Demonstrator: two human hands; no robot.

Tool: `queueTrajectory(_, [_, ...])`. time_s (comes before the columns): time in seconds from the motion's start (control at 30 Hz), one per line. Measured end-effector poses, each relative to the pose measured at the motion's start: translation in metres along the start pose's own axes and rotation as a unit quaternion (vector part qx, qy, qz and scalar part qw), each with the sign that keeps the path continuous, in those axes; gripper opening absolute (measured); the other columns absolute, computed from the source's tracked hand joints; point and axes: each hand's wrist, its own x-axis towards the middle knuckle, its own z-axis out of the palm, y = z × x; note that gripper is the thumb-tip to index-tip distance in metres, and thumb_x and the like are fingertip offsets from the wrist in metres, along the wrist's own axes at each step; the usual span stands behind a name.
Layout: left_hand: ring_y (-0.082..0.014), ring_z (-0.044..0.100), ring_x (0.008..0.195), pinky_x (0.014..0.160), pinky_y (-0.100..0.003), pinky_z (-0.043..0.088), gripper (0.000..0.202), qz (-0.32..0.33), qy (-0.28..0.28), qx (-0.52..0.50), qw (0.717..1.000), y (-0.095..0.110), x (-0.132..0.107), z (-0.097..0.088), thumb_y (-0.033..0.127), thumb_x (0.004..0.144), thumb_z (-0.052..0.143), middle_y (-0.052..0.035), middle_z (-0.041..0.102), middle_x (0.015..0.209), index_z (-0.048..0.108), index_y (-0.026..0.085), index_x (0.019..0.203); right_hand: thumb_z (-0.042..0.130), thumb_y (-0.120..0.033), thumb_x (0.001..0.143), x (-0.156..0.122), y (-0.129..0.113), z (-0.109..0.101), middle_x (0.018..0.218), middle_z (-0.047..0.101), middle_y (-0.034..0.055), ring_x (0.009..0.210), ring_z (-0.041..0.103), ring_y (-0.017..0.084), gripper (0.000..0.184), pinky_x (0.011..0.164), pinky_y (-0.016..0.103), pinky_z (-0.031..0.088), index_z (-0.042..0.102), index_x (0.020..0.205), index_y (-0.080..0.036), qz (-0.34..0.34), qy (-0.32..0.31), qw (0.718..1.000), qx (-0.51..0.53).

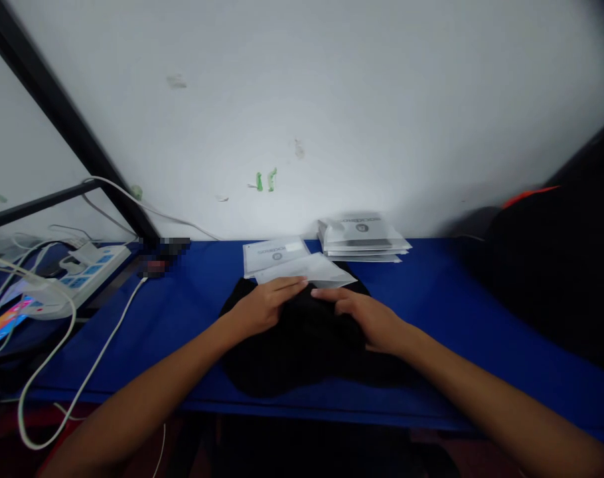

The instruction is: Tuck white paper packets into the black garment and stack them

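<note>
A bunched black cloth (302, 358) lies on the blue table in front of me. My left hand (267, 307) is at its left upper part, fingers straight and close together, thumb hidden. From the right, my right hand (369, 315) grips the cloth, its index finger stretched out and the others curled. The fingertips of both hands nearly meet at the lower edge of a whitish plastic bag (314, 267), which lies slantwise against the cloth. Whether any cloth is inside that bag cannot be seen. Just behind it is a flat printed bag (277, 254).
A stack of printed, translucent bags (364, 232) stands against the wall. White cables (107, 338) loop over the left side near a power strip (83, 279) and a lit phone (6, 322). A big dark object (555, 265) fills the right side of the blue table (446, 285).
</note>
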Motion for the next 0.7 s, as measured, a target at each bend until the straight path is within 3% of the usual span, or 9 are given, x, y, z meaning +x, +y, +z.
queueTrajectory(0.1, [-0.0205, 0.044, 0.135, 0.112, -0.042, 0.041, 0.073, 0.001, -0.019, -0.030, 0.999, 0.011, 0.001, 0.003, -0.005, 0.078, 0.038, -0.0105, 0.046, 0.145, 0.036, 0.023, 0.146, 0.054, -0.010, 0.079, 0.002, 0.000, 0.008, 0.135, 0.053, 0.0218, 0.132, 0.046, 0.026, 0.043, 0.100, 0.046, 0.048, 0.046, 0.121, -0.015, -0.019, -0.026, 0.998, -0.063])
queueTrajectory(0.2, [-0.0213, 0.040, 0.137, 0.114, -0.045, 0.037, 0.080, -0.009, -0.028, -0.042, 0.999, 0.016, 0.001, 0.000, -0.006, 0.075, 0.036, -0.0081, 0.042, 0.149, 0.031, 0.025, 0.149, 0.049, -0.008, 0.082, 0.002, 0.001, 0.013, 0.137, 0.051, 0.0222, 0.135, 0.042, 0.027, 0.053, 0.101, 0.048, 0.047, 0.038, 0.134, -0.014, -0.035, -0.012, 0.991, -0.129])
queueTrajectory(0.3, [-0.0220, 0.038, 0.139, 0.116, -0.046, 0.034, 0.080, -0.027, -0.045, -0.046, 0.998, 0.018, 0.002, -0.003, -0.004, 0.078, 0.038, -0.0068, 0.038, 0.151, 0.026, 0.029, 0.150, 0.043, -0.006, 0.084, 0.005, 0.002, 0.013, 0.135, 0.052, 0.0227, 0.131, 0.046, 0.029, 0.054, 0.098, 0.049, 0.050, 0.037, 0.137, -0.013, -0.022, -0.007, 0.983, -0.181])
queueTrajectory(0.5, [-0.0222, 0.032, 0.142, 0.117, -0.045, 0.032, 0.086, -0.043, -0.092, -0.035, 0.994, 0.029, 0.003, 0.000, -0.005, 0.075, 0.039, -0.0089, 0.031, 0.155, 0.016, 0.025, 0.152, 0.040, 0.000, 0.080, 0.013, 0.000, 0.014, 0.112, 0.062, 0.0170, 0.107, 0.061, 0.026, 0.054, 0.088, 0.044, 0.056, 0.043, 0.133, -0.013, 0.054, -0.059, 0.972, -0.220])
queueTrajectory(0.6, [-0.0202, 0.038, 0.138, 0.115, -0.043, 0.036, 0.075, -0.049, -0.068, -0.020, 0.996, 0.029, 0.003, 0.002, -0.006, 0.075, 0.037, -0.0085, 0.039, 0.150, 0.032, 0.024, 0.144, 0.041, 0.003, 0.076, 0.014, 0.000, 0.015, 0.115, 0.061, 0.0175, 0.108, 0.060, 0.027, 0.057, 0.090, 0.045, 0.055, 0.045, 0.131, -0.012, 0.080, -0.065, 0.969, -0.225])
queueTrajectory(0.7, [-0.0222, 0.044, 0.134, 0.111, -0.043, 0.042, 0.050, -0.053, -0.043, 0.039, 0.997, 0.024, 0.003, 0.005, -0.004, 0.079, 0.038, -0.0135, 0.047, 0.142, 0.053, 0.017, 0.121, 0.040, 0.005, 0.072, 0.014, 0.001, 0.015, 0.122, 0.058, 0.0189, 0.113, 0.058, 0.028, 0.063, 0.091, 0.045, 0.054, 0.043, 0.133, -0.012, 0.105, -0.069, 0.965, -0.229])
